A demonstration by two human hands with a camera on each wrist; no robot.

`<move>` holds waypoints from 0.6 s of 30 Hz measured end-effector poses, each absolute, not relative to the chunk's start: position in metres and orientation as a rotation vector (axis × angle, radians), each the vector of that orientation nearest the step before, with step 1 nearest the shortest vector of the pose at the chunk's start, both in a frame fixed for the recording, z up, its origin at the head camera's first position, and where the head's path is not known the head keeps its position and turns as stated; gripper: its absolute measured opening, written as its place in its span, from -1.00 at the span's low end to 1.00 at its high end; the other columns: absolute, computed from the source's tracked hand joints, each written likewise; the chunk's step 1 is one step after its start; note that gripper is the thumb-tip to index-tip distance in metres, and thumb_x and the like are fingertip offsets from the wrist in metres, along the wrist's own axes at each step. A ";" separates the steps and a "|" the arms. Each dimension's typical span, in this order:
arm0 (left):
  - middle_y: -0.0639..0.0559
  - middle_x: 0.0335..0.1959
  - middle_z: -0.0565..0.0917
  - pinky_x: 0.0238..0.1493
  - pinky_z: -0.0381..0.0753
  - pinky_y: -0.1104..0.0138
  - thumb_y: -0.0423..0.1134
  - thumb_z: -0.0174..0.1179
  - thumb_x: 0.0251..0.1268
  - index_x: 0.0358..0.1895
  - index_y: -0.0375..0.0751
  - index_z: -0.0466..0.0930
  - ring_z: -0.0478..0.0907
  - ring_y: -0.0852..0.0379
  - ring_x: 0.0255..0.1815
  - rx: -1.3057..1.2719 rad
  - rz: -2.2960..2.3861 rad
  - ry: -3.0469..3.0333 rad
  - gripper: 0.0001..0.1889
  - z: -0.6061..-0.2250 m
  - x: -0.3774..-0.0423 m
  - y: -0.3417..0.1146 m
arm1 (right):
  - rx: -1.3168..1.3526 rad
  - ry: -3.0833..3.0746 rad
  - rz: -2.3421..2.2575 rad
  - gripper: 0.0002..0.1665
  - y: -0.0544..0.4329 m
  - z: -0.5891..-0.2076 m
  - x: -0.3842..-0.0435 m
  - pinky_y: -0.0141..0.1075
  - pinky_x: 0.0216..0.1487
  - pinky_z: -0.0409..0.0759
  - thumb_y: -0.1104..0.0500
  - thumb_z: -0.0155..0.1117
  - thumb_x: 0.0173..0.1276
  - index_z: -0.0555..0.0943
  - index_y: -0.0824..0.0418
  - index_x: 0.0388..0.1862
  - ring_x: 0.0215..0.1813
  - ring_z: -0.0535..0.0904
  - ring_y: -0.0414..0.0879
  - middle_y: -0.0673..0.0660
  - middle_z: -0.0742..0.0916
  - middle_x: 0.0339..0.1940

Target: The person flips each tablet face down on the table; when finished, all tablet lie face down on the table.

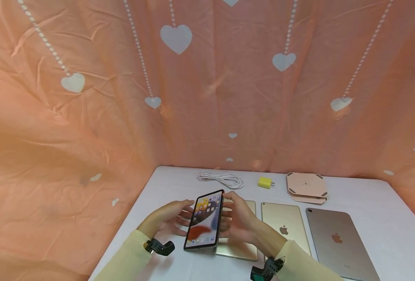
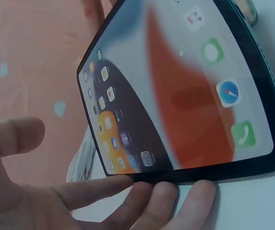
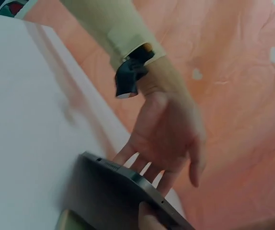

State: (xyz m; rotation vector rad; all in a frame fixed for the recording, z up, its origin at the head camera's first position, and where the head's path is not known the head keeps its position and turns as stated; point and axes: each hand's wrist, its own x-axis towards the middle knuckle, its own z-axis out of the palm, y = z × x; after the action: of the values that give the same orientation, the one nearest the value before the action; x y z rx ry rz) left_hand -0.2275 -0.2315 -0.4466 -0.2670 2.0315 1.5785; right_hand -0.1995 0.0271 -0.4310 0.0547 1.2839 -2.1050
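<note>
A tablet (image 1: 204, 220) with a lit home screen is tilted up off the table, its lower edge close over the white surface. My right hand (image 1: 242, 218) grips it along its right side, with some fingers behind it. On the opposite side, my left hand (image 1: 165, 218) has its fingers extended, fingertips (image 2: 202, 191) at the tablet's long edge and the thumb held away from it. A gold tablet (image 1: 237, 249) lies partly hidden behind the raised one and the right hand. The right wrist view shows the raised tablet's dark back (image 3: 108, 196).
Farther right lie another gold tablet (image 1: 291, 214) and a grey tablet (image 1: 337, 242), both back up. Along the rear are a coiled white cable (image 1: 225, 178), a yellow charger plug (image 1: 265, 182) and a folded pink stand (image 1: 306, 185). A pink curtain (image 1: 214, 97) surrounds the white table (image 1: 158, 187).
</note>
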 end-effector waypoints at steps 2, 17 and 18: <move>-0.30 0.14 0.68 0.00 0.88 -0.11 0.16 0.07 0.64 0.31 -0.49 0.53 0.70 -0.19 0.04 -0.231 1.584 2.036 -0.33 -0.444 -0.225 -0.226 | 0.050 1.298 -2.108 -0.09 0.032 -0.426 -0.196 0.10 0.19 0.64 -0.28 -0.09 0.61 0.07 0.29 0.66 0.18 0.45 0.12 0.29 0.40 0.32; -0.33 0.54 0.49 0.08 0.82 -0.25 0.11 0.03 0.71 0.50 -0.39 0.45 0.51 -0.31 0.45 0.144 1.660 1.922 -0.34 -0.373 -0.212 -0.183 | -0.009 1.294 -2.141 -0.04 0.021 -0.396 -0.187 0.47 0.61 0.32 -0.21 -0.04 0.62 0.00 0.33 0.72 0.62 0.10 0.42 0.44 0.16 0.63; -0.33 0.54 0.48 0.07 0.82 -0.26 0.11 0.04 0.70 0.50 -0.39 0.45 0.51 -0.32 0.46 0.136 1.661 1.924 -0.35 -0.372 -0.211 -0.183 | -0.008 1.300 -2.139 -0.04 0.019 -0.395 -0.187 0.47 0.60 0.32 -0.20 -0.04 0.62 0.00 0.33 0.72 0.62 0.10 0.43 0.44 0.16 0.63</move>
State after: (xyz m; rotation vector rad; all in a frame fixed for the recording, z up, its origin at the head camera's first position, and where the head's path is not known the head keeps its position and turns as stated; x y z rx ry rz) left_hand -0.2113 -0.1827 -0.3717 0.1364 1.9241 1.6609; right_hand -0.1868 0.0195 -0.3949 -0.0077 1.2996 -2.1394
